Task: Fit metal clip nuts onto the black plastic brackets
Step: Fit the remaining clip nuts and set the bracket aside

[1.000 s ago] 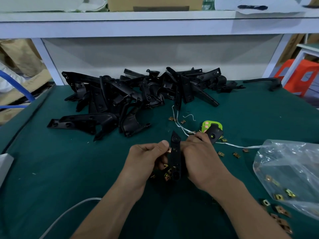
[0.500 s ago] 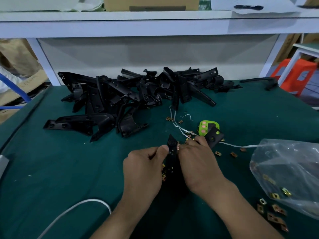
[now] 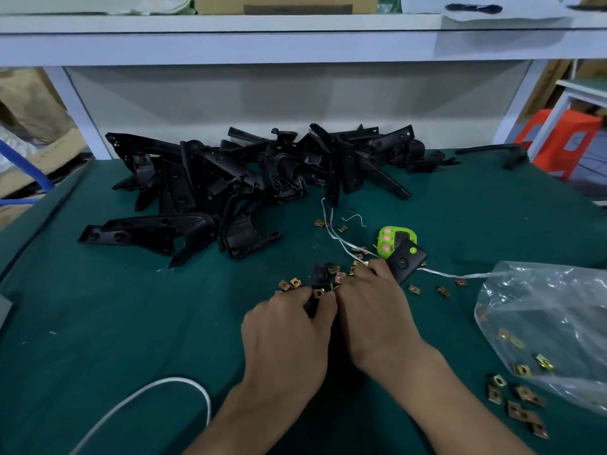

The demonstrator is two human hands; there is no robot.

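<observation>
While left hand (image 3: 289,330) and right hand (image 3: 374,310) grip it, black bracket (image 3: 321,276) runs lengthwise away, tip toward the bracket pile (image 3: 249,178).

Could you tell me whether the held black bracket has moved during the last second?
Yes. Judged against the green device, the bracket has dropped toward the person: its tip was level with the device's near edge and now lies somewhat below it in the frame.
</observation>
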